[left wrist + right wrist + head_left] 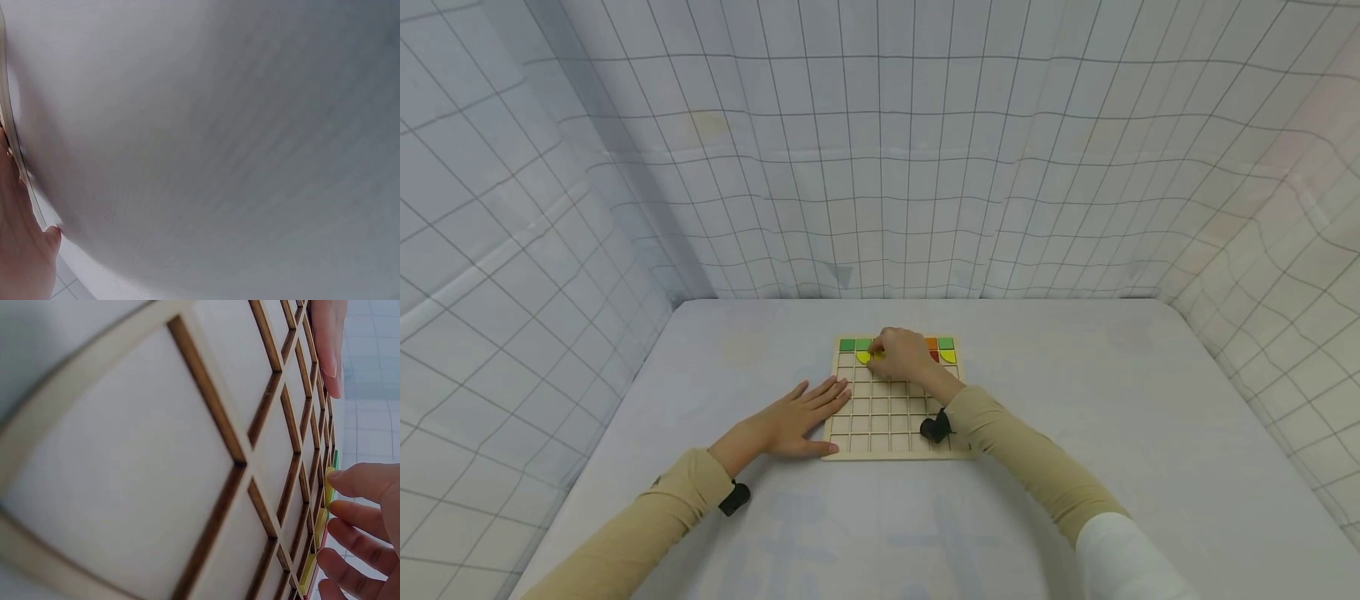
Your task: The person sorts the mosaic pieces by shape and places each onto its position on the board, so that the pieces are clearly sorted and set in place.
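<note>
A pale wooden grid board (pixel 880 423) lies on the white table. Colored tiles fill cells along its far rows: green squares (pixel 847 344), an orange one (pixel 931 343), a red one (pixel 935 356) and yellow curved-edged pieces (pixel 948 357). My right hand (pixel 901 354) reaches over the board, thumb and index finger pinching a yellow tile (pixel 878 355) in the second row. In the right wrist view, the fingertips meet the yellow tiles (pixel 329 481) at the far edge. My left hand (pixel 793 419) lies flat with spread fingers, fingertips and thumb tip touching the board's left edge.
The white table (pixel 1075 400) stretches around the board. White sheets (pixel 880 167) with a dark grid pattern rise at the back and both sides. A small black wrist device (pixel 734 498) is on the left wrist, another black device (pixel 936 427) on the right.
</note>
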Motion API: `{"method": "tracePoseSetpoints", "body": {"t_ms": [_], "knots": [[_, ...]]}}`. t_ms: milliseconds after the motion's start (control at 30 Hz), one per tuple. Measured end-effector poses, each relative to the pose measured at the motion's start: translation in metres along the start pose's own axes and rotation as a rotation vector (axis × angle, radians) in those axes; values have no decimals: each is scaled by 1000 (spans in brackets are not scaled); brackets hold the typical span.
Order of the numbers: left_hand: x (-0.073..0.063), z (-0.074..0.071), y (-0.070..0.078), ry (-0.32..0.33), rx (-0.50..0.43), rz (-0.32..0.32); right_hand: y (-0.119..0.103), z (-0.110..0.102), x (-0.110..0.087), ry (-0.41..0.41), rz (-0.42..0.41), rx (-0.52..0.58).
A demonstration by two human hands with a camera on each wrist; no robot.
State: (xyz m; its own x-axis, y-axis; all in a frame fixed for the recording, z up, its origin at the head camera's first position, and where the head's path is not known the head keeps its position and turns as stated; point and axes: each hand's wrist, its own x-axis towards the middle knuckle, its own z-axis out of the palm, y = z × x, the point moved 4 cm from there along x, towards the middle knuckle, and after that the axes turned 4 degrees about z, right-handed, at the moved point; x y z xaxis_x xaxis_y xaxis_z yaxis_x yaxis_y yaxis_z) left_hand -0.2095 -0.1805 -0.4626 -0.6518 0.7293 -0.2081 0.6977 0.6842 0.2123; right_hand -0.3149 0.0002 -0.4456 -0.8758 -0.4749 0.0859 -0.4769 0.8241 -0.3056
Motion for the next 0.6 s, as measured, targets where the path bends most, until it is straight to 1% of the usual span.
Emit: {"method": "tracePoseSetpoints", "body": {"t_ms": [233, 333, 400, 500, 567, 600], "knots": [[0, -2, 1, -1, 5, -2, 3, -3, -2, 16, 7, -6], [0, -2, 1, -3, 13, -7, 10, -10, -6, 54, 12, -19], [0, -2, 0, -3, 24, -9, 18, -19, -10, 104, -9, -29], [-1, -2, -3, 15, 41, -11, 36, -35, -20, 205, -68, -51], [-2, -4, -6, 55, 46, -11, 50, -48, -29, 266, -104, -66], [-4, -6, -9, 80, 49, -14, 59, -54, -33, 284, -109, -70]]}}
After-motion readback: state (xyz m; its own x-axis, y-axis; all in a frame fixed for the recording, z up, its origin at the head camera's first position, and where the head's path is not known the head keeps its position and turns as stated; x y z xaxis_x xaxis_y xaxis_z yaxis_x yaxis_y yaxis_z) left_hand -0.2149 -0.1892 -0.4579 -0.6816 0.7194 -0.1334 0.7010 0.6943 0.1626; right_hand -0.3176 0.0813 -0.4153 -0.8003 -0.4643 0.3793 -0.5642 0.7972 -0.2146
